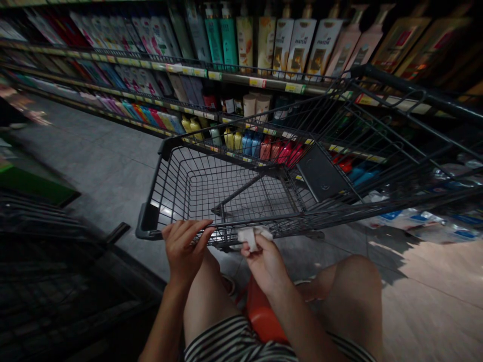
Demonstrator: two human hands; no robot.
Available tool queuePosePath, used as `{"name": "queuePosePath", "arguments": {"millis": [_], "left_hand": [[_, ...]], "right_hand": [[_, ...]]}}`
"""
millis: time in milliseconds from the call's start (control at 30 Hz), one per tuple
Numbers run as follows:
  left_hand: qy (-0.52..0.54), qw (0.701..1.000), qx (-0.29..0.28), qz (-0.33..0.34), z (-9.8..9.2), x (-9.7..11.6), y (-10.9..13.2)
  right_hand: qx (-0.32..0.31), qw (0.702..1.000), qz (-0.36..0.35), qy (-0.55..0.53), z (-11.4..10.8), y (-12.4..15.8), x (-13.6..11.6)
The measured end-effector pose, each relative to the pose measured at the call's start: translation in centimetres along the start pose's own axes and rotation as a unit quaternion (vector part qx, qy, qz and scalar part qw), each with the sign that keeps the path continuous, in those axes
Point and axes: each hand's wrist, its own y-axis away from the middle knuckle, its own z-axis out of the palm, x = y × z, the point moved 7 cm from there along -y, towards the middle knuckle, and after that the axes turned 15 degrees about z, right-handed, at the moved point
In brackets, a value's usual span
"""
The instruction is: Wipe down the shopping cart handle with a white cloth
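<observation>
A black wire shopping cart stands in front of me, and its basket holds nothing that I can see. My left hand is at the near rim, close to the cart's left corner. Its fingers are stretched out with nothing held; whether they touch the rim I cannot tell. My right hand pinches a crumpled white cloth or tissue between thumb and fingers. This white piece overlaps the near side of the cart in view. Between my bare knees shows a red-orange object, smooth like plastic.
Behind the cart runs a shelf with rows of shampoo and pump bottles. A second dark cart or crate stands at the left. Plastic-wrapped packs sit on the tiled floor at the right.
</observation>
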Motion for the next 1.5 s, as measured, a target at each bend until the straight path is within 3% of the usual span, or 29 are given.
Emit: {"name": "queuePosePath", "arguments": {"millis": [100,233,367,467,767,867,1033,1300,1500], "left_hand": [[0.002,1.0,0.0,-0.005,0.0,0.0,0.1],[0.003,1.0,-0.003,-0.01,0.1,-0.1,0.1],[0.007,1.0,0.0,-0.016,0.0,-0.2,0.1],[0.012,1.0,0.002,-0.024,0.0,-0.3,0.1],[0.019,1.0,0.002,-0.021,0.0,-0.3,0.0],[0.018,1.0,0.002,-0.024,0.1,-0.2,0.1],[0.007,1.0,0.0,-0.015,0.1,0.1,0.1],[-0.055,0.99,-0.079,0.106,-0.5,-0.4,0.9],[-0.106,0.991,-0.036,0.075,-2.9,-3.6,2.7]], "right_hand": [[-0.012,0.997,-0.051,0.053,-1.6,0.4,0.1],[0.029,0.992,-0.042,0.112,-3.3,-1.7,1.1],[0.074,0.993,0.0,0.092,-3.0,-4.9,2.0],[0.073,0.995,0.014,0.072,-2.0,-5.8,2.2],[-0.006,0.997,-0.024,0.07,0.4,-2.7,0.4],[0.005,0.999,-0.025,0.045,0.2,-1.1,0.2],[-0.037,0.995,-0.067,0.059,-0.5,0.5,0.2],[0.036,0.992,0.002,0.118,-2.3,-4.0,3.0],[0.064,0.995,-0.003,0.076,-1.9,-6.1,4.4]]}}
